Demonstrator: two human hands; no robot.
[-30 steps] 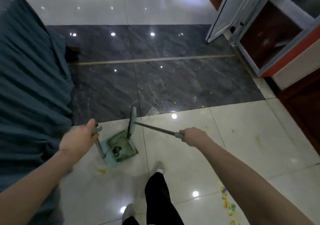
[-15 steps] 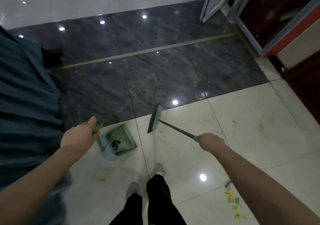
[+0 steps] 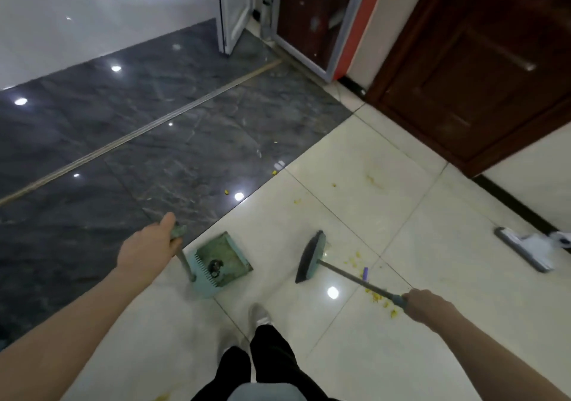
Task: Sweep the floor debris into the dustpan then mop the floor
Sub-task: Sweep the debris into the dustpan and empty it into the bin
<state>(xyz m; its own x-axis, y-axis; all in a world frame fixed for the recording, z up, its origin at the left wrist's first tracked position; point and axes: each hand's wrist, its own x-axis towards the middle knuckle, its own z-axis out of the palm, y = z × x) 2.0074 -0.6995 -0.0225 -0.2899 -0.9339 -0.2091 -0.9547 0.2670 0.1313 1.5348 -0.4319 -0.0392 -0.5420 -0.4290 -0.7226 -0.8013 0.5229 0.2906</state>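
Note:
My left hand (image 3: pixel 148 247) grips the upright handle of a pale green dustpan (image 3: pixel 224 261) that rests on the cream tile with dark dirt inside it. My right hand (image 3: pixel 425 303) holds the thin metal handle of a green broom (image 3: pixel 310 257), whose head stands on the floor about a hand's width right of the pan. Yellow debris crumbs (image 3: pixel 355 260) and a small purple piece (image 3: pixel 365 274) lie just right of the broom head and under its handle. More yellow crumbs (image 3: pixel 298 201) are scattered farther out near the dark tile.
A white flat mop head (image 3: pixel 525 252) lies on the floor at the right. A dark wooden door (image 3: pixel 482 60) and a glass-fronted cabinet (image 3: pixel 312 17) stand at the back right. Dark marble tiles (image 3: pixel 123 141) border the cream floor. My shoe (image 3: pixel 259 315) is just behind the dustpan.
The view has swung right. The broom head has moved away from the dustpan to the right, toward the yellow crumbs. The dustpan stays in my left hand.

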